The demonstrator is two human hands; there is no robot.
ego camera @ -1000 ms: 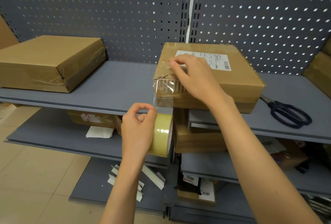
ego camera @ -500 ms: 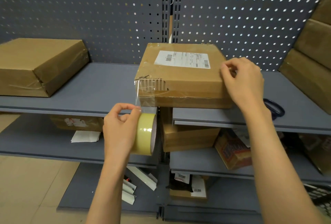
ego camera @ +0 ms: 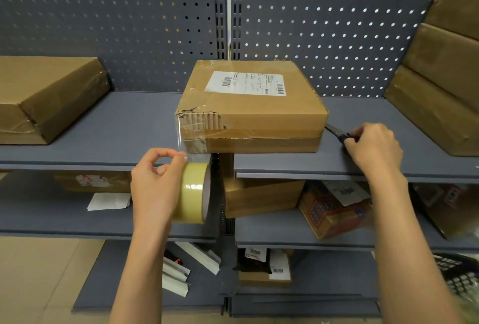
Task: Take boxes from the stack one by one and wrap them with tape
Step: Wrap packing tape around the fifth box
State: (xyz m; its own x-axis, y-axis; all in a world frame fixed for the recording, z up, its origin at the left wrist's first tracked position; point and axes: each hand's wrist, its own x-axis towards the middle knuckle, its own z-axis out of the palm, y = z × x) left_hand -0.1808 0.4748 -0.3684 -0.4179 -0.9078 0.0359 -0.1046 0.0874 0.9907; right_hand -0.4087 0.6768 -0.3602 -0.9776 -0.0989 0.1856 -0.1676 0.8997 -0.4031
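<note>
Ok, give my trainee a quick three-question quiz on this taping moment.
1. True or false: the left hand holds the tape roll.
2. What is the right hand taking hold of? A) scissors B) shipping label C) the shelf
3. Fill in: a clear strip of tape runs from the roll up to the labelled box's ____ front corner.

Key: 1 true; 2 A; 3 left.
</note>
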